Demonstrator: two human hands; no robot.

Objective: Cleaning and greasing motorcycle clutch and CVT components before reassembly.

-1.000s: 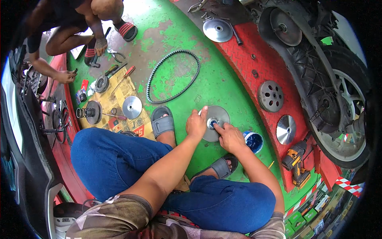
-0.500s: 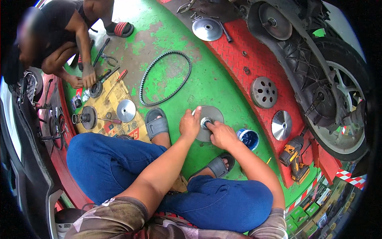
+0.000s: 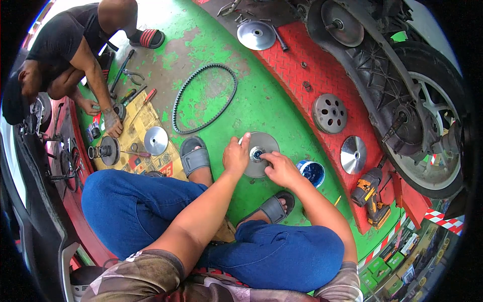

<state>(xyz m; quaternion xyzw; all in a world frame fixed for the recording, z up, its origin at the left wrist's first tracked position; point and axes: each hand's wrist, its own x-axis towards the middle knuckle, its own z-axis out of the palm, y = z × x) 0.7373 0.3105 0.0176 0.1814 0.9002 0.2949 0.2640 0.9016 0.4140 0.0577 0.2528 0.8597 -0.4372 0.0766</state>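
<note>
My left fingers [image 3: 246, 139] grasp the disc [image 3: 266, 142], likely steadying it; my right fingers [image 3: 270, 158], grip unclear, meet its hub [image 3: 256, 152]; tub [image 3: 302, 166] near platform's [image 3: 327, 83] edge.

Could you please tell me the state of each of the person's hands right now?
Left hand: closed on the edge of the grey metal disc.
Right hand: curled at the disc's hub; whether it pinches anything cannot be told.
</note>
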